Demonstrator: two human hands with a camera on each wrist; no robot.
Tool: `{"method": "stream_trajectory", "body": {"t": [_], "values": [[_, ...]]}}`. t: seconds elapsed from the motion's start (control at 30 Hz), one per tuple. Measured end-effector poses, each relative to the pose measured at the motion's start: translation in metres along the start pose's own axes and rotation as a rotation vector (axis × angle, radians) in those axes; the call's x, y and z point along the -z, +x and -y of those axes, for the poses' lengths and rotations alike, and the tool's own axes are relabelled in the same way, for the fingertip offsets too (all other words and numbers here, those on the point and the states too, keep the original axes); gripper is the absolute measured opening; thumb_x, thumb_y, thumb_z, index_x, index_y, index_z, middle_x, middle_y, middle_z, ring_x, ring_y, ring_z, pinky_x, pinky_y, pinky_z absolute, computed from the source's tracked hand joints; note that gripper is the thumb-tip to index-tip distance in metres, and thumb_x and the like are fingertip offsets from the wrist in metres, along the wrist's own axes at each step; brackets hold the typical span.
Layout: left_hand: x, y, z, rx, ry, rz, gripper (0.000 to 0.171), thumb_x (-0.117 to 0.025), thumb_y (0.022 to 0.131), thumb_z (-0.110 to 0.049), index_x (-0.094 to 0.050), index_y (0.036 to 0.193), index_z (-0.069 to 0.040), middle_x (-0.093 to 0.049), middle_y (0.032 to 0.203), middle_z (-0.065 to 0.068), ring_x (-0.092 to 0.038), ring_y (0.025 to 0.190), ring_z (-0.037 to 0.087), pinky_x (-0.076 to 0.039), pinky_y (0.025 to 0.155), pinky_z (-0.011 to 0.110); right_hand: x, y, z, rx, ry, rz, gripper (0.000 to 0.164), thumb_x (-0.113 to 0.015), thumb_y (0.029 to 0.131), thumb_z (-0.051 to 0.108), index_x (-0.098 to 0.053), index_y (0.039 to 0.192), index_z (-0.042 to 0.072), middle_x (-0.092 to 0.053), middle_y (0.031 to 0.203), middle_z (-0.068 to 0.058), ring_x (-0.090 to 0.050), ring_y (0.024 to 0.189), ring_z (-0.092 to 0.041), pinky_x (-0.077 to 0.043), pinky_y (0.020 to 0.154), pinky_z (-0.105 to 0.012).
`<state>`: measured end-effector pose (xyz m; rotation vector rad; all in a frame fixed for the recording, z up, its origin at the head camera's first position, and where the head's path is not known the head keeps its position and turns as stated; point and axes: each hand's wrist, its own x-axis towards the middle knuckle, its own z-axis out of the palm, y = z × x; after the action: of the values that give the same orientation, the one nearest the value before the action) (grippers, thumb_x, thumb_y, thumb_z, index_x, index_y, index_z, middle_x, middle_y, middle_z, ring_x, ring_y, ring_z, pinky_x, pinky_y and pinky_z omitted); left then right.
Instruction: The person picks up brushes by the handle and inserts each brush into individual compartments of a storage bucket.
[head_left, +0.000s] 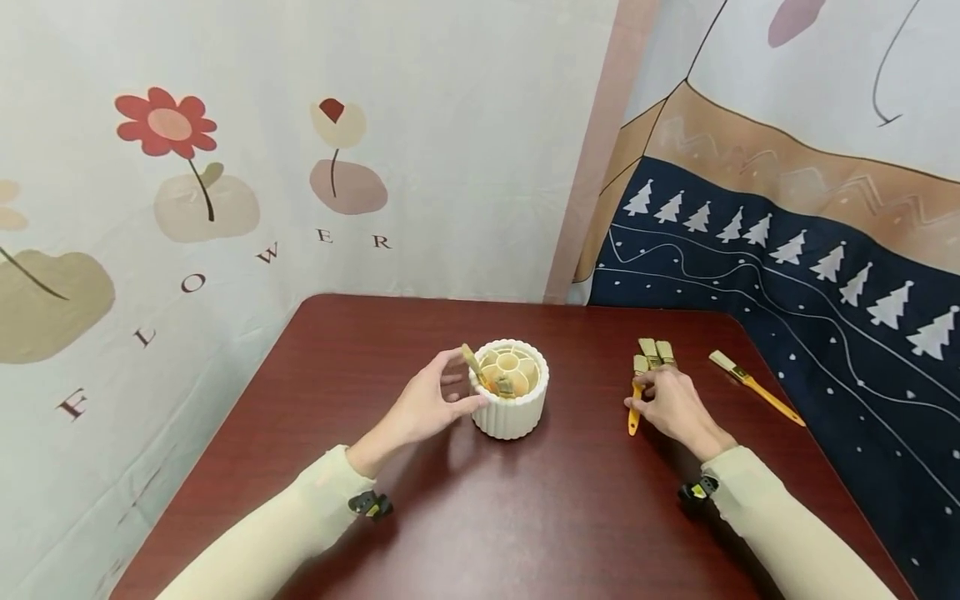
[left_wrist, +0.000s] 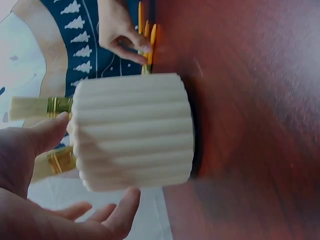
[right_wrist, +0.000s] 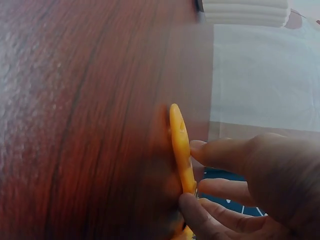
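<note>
A cream ribbed round holder (head_left: 507, 417) with inner compartments stands at mid-table. Two paintbrushes stand in it bristles up, one a tilted paintbrush (head_left: 474, 364) at its left rim. My left hand (head_left: 429, 400) is at the holder's left side, thumb by the front rim and relaxed fingers behind; the left wrist view shows a fingertip at its ribbed wall (left_wrist: 132, 135). To the right, my right hand (head_left: 673, 406) pinches a yellow-handled paintbrush (right_wrist: 180, 145) lying on the table, thumb and a finger on either side of its handle. Several paintbrush bristles (head_left: 665, 352) show just beyond this hand.
A separate yellow-handled paintbrush (head_left: 765, 396) lies near the right edge of the dark red table (head_left: 525, 525). Behind the table hangs a flower-printed cloth (head_left: 465, 150), and a dark blue cloth (head_left: 810, 333) with white trees drops along the right side.
</note>
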<state>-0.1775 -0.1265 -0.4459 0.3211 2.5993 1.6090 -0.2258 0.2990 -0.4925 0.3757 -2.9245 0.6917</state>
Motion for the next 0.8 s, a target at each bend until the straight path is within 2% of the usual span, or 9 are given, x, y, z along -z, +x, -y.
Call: {"method": "stream_trajectory", "body": {"t": [0.23, 0.37, 0.53, 0.67, 0.8], "values": [[-0.018, -0.005, -0.004, 0.002, 0.006, -0.11, 0.099, -0.101, 0.092, -0.026, -0.045, 0.171, -0.004, -0.061, 0.163, 0.022, -0.072, 0.146, 0.043, -0.066, 0.115, 0.053, 0.001, 0.0, 0.0, 0.016, 0.024, 0.024, 0.035, -0.096, 0.096, 0.012, -0.084, 0.121, -0.008, -0.076, 0.123, -0.029, -0.084, 0.102, -0.038, -0.072, 0.089, -0.052], [-0.027, -0.005, -0.007, -0.013, 0.027, -0.164, 0.101, -0.105, 0.087, -0.027, -0.046, 0.166, -0.003, -0.062, 0.155, 0.021, -0.075, 0.135, 0.04, -0.067, 0.11, 0.052, 0.001, 0.0, 0.001, 0.02, 0.052, 0.036, 0.034, -0.096, 0.095, 0.009, -0.084, 0.122, -0.009, -0.076, 0.124, -0.028, -0.085, 0.102, -0.037, -0.072, 0.09, -0.051], [-0.037, -0.005, -0.009, -0.005, 0.093, -0.233, 0.099, -0.108, 0.082, -0.036, -0.049, 0.156, -0.004, -0.062, 0.149, 0.019, -0.069, 0.135, 0.037, -0.06, 0.112, 0.05, 0.002, 0.001, -0.001, 0.043, 0.075, 0.049, 0.034, -0.095, 0.095, 0.006, -0.084, 0.123, -0.009, -0.075, 0.127, -0.029, -0.086, 0.101, -0.036, -0.072, 0.089, -0.05], [-0.041, -0.004, -0.01, 0.006, 0.11, -0.259, 0.095, -0.108, 0.081, -0.038, -0.052, 0.149, -0.004, -0.061, 0.149, 0.02, -0.066, 0.14, 0.038, -0.055, 0.118, 0.052, 0.001, 0.0, -0.002, 0.067, 0.084, 0.062, 0.033, -0.095, 0.095, 0.005, -0.084, 0.124, -0.007, -0.076, 0.127, -0.027, -0.086, 0.102, -0.036, -0.073, 0.088, -0.049], [-0.042, -0.003, -0.01, 0.014, 0.114, -0.256, 0.093, -0.108, 0.082, -0.038, -0.052, 0.149, -0.004, -0.062, 0.149, 0.02, -0.066, 0.138, 0.037, -0.054, 0.117, 0.051, 0.002, 0.0, -0.003, 0.096, 0.082, 0.073, 0.034, -0.094, 0.096, 0.004, -0.084, 0.127, -0.006, -0.076, 0.129, -0.026, -0.086, 0.102, -0.036, -0.073, 0.088, -0.049]]}}
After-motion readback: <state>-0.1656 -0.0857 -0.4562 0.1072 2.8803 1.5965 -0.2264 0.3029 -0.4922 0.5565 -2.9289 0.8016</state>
